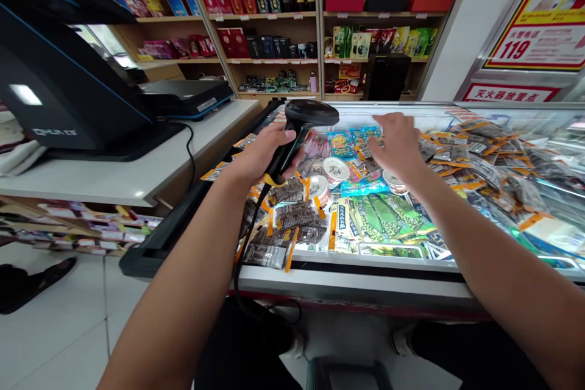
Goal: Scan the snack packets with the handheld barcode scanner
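My left hand (262, 155) is wrapped round the handle of a black barcode scanner (311, 112), whose head points right. A cable runs down from the yellow-trimmed handle end. My right hand (397, 143) is over the freezer chest, thumb and fingers apart, with nothing visible between them; its fingertips are slightly blurred. Near it are blue snack packets (342, 144) and white round tubs (336, 169). Below the scanner lies a heap of clear packets with orange edges (295, 216). Green ice-pop packs (388, 216) show in front of my right hand.
A larger heap of orange-edged packets (475, 152) covers the freezer's right side. On the left, a counter (137, 180) carries a black checkout terminal (68, 85). Stocked shelves (274, 15) stand behind. A dark shoe (36, 280) is at lower left.
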### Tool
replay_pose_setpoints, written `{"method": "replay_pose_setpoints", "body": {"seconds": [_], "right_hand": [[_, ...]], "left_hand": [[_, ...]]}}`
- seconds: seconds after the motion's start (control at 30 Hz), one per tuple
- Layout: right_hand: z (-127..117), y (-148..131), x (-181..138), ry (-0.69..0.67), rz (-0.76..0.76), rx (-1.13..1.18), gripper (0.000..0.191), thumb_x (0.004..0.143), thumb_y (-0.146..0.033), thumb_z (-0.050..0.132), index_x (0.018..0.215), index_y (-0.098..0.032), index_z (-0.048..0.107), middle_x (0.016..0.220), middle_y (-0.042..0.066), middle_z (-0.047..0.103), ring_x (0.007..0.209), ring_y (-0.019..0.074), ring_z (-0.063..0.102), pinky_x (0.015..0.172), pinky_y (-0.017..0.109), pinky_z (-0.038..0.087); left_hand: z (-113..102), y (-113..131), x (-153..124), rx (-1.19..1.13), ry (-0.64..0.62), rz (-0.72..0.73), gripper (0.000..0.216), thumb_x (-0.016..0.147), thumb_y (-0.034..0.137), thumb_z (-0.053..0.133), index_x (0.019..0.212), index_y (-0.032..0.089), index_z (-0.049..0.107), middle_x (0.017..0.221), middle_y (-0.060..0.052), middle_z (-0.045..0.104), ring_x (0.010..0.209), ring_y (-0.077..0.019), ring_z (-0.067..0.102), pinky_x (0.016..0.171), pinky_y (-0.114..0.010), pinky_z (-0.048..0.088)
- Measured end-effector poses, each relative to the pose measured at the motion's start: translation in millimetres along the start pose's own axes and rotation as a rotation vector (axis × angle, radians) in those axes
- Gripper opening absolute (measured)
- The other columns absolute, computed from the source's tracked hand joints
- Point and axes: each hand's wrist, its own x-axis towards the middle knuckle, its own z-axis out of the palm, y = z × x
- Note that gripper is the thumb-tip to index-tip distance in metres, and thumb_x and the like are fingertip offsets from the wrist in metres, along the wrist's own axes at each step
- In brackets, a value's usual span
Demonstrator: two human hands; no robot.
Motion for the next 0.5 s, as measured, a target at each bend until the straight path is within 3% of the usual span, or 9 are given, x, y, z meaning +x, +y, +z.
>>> {"method": "replay_pose_setpoints", "body": {"seconds": [0.07,0.13,0.23,0.37,0.43,0.5], "right_hand": [[9,-34,-16,-0.157,-0.167,0.185,0.044,0.100,-0.044,0.052,0.137,-0.024,0.063,0.139,0.015,0.061,0.132,0.0364,0.050,0.109,0.056,0.038],[14,-69,-33,-0.372,-0.237,0.362,0.045,0.101,-0.055,0.049,0.131,-0.025,0.067,0.130,0.012,0.067,0.122,0.0331,0.058,0.104,0.051,0.044],[11,-106,-55,-0.613,-0.225,0.420,0.068,0.089,-0.077,0.056,0.133,-0.026,0.065,0.120,0.013,0.072,0.109,0.0368,0.064,0.093,0.051,0.049],[2,-117,-66,-0.677,-0.267,0.268,0.110,0.066,-0.091,0.066,0.152,-0.023,0.050,0.131,0.020,0.064,0.121,0.0466,0.057,0.097,0.056,0.046],[3,-112,-65,-0.715,-0.299,0.226,0.113,0.066,-0.090,0.068,0.152,-0.020,0.050,0.134,0.022,0.060,0.126,0.0470,0.054,0.098,0.056,0.046],[4,-104,-61,-0.777,-0.317,0.253,0.100,0.071,-0.084,0.070,0.146,-0.020,0.056,0.134,0.020,0.060,0.127,0.0429,0.054,0.099,0.052,0.048]], "left_hand": [[1,0,2,-0.018,0.060,0.036,0.027,0.088,0.045,0.058,0.094,0.019,0.052,0.061,0.001,0.057,0.038,-0.0105,0.049,0.039,-0.023,0.035],[2,1,3,-0.030,0.122,0.064,0.031,0.088,0.049,0.058,0.094,0.019,0.053,0.060,0.002,0.056,0.039,-0.0097,0.048,0.040,-0.022,0.035],[3,4,3,-0.047,0.200,0.076,0.036,0.092,0.053,0.055,0.096,0.017,0.053,0.059,0.002,0.056,0.039,-0.0088,0.048,0.043,-0.022,0.037],[4,6,1,-0.082,0.232,0.081,0.035,0.095,0.052,0.054,0.095,0.018,0.053,0.060,0.003,0.057,0.039,-0.0085,0.048,0.044,-0.022,0.038],[5,5,1,-0.090,0.243,0.064,0.034,0.093,0.052,0.056,0.092,0.018,0.052,0.060,0.003,0.057,0.039,-0.0087,0.049,0.043,-0.022,0.037],[6,4,2,-0.088,0.247,0.040,0.034,0.092,0.052,0.057,0.088,0.018,0.051,0.060,0.002,0.057,0.039,-0.0089,0.049,0.042,-0.022,0.036]]}}
